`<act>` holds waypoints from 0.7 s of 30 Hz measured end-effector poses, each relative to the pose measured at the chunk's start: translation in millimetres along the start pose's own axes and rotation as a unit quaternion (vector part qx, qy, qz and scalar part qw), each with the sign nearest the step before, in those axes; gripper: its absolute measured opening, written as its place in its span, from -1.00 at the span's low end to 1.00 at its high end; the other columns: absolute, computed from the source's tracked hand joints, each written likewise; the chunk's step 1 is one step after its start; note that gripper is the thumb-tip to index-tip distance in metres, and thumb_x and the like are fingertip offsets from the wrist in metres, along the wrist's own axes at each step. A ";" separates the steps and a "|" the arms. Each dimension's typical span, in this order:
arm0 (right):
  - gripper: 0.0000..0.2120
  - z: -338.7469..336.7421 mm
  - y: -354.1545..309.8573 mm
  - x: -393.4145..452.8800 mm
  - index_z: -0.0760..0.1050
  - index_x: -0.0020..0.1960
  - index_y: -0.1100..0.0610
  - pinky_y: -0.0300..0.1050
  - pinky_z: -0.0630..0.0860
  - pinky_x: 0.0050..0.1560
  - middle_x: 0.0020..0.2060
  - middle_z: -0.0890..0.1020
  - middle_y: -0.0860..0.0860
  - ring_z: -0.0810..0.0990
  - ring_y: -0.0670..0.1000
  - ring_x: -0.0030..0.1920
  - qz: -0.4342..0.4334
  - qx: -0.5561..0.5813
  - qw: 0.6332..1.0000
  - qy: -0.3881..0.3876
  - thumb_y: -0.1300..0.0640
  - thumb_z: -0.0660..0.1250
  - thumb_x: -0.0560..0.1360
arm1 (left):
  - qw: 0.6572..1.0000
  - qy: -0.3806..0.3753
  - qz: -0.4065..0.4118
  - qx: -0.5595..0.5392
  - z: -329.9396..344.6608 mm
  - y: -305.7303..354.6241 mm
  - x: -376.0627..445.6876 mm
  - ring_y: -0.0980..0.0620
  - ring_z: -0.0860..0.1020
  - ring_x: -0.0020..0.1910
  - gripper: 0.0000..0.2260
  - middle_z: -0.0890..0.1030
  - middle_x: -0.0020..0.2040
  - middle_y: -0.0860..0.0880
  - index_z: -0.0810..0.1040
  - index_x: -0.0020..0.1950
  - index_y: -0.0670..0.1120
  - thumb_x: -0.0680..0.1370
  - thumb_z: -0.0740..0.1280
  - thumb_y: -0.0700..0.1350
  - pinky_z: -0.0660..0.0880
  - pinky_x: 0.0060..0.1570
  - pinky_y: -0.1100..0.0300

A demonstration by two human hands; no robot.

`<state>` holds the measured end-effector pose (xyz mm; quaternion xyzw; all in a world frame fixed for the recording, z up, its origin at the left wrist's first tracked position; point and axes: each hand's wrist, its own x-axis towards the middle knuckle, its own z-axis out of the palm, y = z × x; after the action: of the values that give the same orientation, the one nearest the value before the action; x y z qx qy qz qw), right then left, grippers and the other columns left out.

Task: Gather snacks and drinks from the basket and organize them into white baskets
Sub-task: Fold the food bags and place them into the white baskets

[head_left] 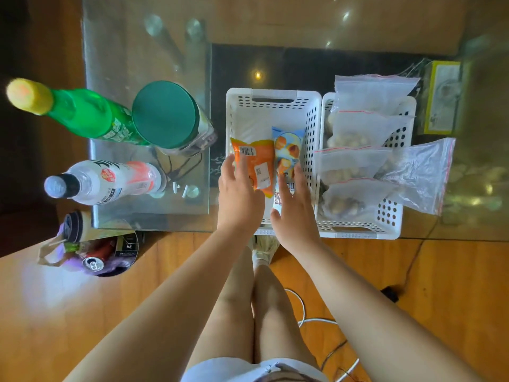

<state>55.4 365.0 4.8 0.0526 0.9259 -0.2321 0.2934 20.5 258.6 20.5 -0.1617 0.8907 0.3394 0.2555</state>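
Two white perforated baskets stand side by side on a glass table. The left basket (272, 106) holds an orange snack packet (256, 161) and a light blue snack packet (286, 150). My left hand (238, 191) lies with straight fingers on the orange packet. My right hand (296, 199) rests flat on the blue packet. The right basket (391, 216) is filled with several clear zip bags (366, 128) of nuts. A green bottle (82, 114), a green-lidded jar (170, 117) and a clear bottle with a red label (107, 180) stand at the left.
A clear zip bag (421, 175) hangs over the right basket's edge. A yellow box (440, 97) sits at the far right. Below the table's left corner, a basket on the floor (93, 252) holds a can and cups. Cables run across the wooden floor (316, 318).
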 end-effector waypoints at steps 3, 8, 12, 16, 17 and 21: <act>-0.33 1.2 1.8 4.5 -0.22 0.52 0.19 -0.06 -0.07 0.50 0.49 -0.33 0.11 -0.33 0.10 0.50 0.005 -0.015 0.997 -0.076 0.19 0.14 0.58 | 0.997 -0.040 -0.003 0.064 4.7 -2.0 -0.9 -0.15 0.15 0.44 -0.43 0.11 0.49 -0.08 0.14 0.49 -0.10 0.50 0.23 -0.26 0.24 0.36 0.00; -0.20 8.2 3.8 10.3 -0.35 0.49 0.20 -0.06 -0.29 0.44 0.44 -0.46 0.14 -0.46 0.12 0.44 0.028 -0.004 0.988 -0.152 0.12 0.20 0.57 | 0.987 -0.144 -0.032 0.057 10.2 -7.3 17.6 -0.12 0.08 0.52 -0.35 -0.08 0.57 -0.06 -0.05 0.53 -0.14 0.54 0.23 -0.23 0.22 0.40 0.03; -0.20 9.2 8.5 10.6 -0.34 0.50 0.14 -0.05 -0.24 0.45 0.44 -0.46 0.10 -0.47 0.09 0.45 0.014 0.003 0.989 -0.150 0.11 0.21 0.56 | 0.983 -0.176 -0.029 0.032 3.4 -8.9 29.4 -0.11 0.20 0.48 -0.43 0.07 0.55 -0.12 0.11 0.49 -0.17 0.52 0.24 -0.24 0.30 0.34 0.07; -0.35 -6.2 11.5 13.6 -0.09 0.53 0.09 -0.03 -0.02 0.48 0.51 -0.31 0.04 -0.27 0.05 0.51 0.009 0.010 0.988 -0.153 0.12 0.19 0.56 | 0.987 -0.158 0.010 0.022 -13.6 -5.4 21.1 -0.12 0.39 0.35 -0.54 0.26 0.46 -0.08 0.27 0.41 -0.09 0.51 0.23 -0.24 0.43 0.18 0.05; -0.40 -12.0 10.4 14.6 0.01 0.52 0.09 -0.03 0.07 0.46 0.53 -0.23 0.03 -0.16 0.05 0.53 0.012 0.003 0.988 -0.152 0.12 0.19 0.56 | 0.988 -0.147 0.023 0.035 -20.5 -4.8 16.3 -0.12 0.39 0.35 -0.53 0.26 0.47 -0.05 0.27 0.42 -0.06 0.52 0.23 -0.24 0.43 0.18 0.04; -0.56 -41.4 -7.4 15.0 0.30 0.41 0.10 -0.03 0.32 0.29 0.46 0.21 0.11 0.30 0.12 0.40 0.013 -0.001 0.987 -0.158 0.09 0.19 0.54 | 0.995 -0.077 0.032 0.057 -58.8 -1.9 -5.0 -0.07 0.39 0.37 -0.56 0.30 0.48 -0.04 0.30 0.45 -0.05 0.56 0.23 -0.17 0.36 0.26 0.08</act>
<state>19.9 376.9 29.0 0.0265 0.8672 -0.2331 0.4393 5.2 217.4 60.0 -0.0913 0.8909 0.3080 0.3212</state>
